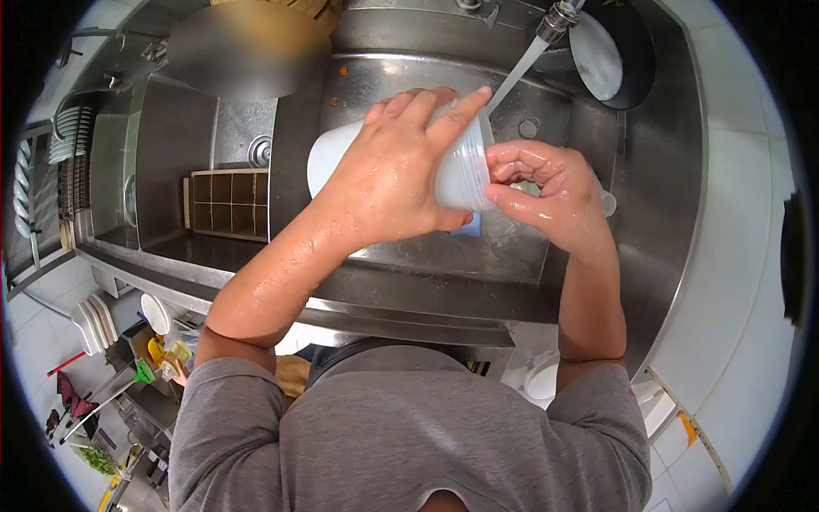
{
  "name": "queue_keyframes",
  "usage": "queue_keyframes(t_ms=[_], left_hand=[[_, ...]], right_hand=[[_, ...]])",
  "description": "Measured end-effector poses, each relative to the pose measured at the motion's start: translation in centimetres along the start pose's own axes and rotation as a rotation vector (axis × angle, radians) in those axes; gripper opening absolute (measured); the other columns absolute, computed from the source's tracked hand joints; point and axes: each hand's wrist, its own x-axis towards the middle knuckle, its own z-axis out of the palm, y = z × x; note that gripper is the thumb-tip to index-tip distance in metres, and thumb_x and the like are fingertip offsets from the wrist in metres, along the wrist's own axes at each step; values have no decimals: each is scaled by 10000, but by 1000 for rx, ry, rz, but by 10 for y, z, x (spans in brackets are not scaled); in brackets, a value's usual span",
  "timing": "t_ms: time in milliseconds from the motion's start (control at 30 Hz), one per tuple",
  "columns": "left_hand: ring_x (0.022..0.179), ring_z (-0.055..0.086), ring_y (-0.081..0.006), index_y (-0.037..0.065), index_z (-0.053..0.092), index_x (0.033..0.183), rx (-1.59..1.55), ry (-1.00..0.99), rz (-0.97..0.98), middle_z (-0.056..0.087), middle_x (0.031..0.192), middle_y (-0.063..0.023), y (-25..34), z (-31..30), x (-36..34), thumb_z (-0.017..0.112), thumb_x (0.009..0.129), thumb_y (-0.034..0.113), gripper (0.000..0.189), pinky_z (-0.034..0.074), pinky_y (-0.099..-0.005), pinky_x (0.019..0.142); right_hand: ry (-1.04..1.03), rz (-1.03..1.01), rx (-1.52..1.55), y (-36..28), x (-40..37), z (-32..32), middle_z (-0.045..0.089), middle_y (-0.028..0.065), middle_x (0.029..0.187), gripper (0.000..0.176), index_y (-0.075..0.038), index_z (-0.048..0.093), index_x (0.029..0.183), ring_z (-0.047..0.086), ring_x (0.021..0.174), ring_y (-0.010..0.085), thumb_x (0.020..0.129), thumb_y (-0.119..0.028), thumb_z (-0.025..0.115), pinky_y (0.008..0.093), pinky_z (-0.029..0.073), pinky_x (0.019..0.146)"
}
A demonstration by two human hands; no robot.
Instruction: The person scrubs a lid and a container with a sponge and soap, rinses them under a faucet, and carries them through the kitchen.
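My left hand (397, 166) wraps over a white plastic tub (337, 154), thumb below and fingers across its top. The tub lies tilted on its side above the sink basin (409, 260), its ridged rim facing right. At that rim is my right hand (546, 192), fingers curled, with thumb and forefinger pinching the edge. Both hands are wet. Water streams from the tap (556, 26) down behind the tub's rim. Part of a blue thing (469, 226) shows below the tub; the rest is hidden.
A black pan (631, 64) with white foam leans at the back right. In the left basin stands a brown divided rack (230, 205). Stacked plates (72, 132) sit at far left. Orange scraps (344, 71) lie in the sink. A large rounded shape (247, 51) at the back is blurred.
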Motion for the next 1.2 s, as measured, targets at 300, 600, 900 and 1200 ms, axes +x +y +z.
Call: queue_keyframes(t_ms=[300,600,900,1200], left_hand=[[1171,454,-367,178,339,1412,119,-64,69,472,1273,-167,3,4,3,809,499,217,1027,352,-459,984],[1163,455,-390,128,332,1411,90,-101,99,468,1270,-201,6,7,4,804,514,231,1019,360,-463,974],[1129,482,-396,120,342,1405,-5,-118,52,482,1252,-200,11,3,3,811,511,271,1021,368,-459,966],[1136,483,-388,121,348,1403,35,-104,61,480,1254,-207,9,10,1,803,507,236,1012,362,-458,974]], right_hand=[[279,-25,-363,-2,-11,32,625,116,670,162,-17,563,815,629,570,210,682,-35,653,295,493,534],[413,-73,-633,-3,-10,37,602,120,651,122,-22,533,760,583,529,242,754,-66,647,315,479,520],[143,108,202,-2,-17,7,611,24,717,118,9,606,913,573,660,67,799,-14,629,221,481,603],[263,52,-329,-1,-19,28,620,49,683,151,3,571,870,583,590,88,750,-53,644,255,477,545]])
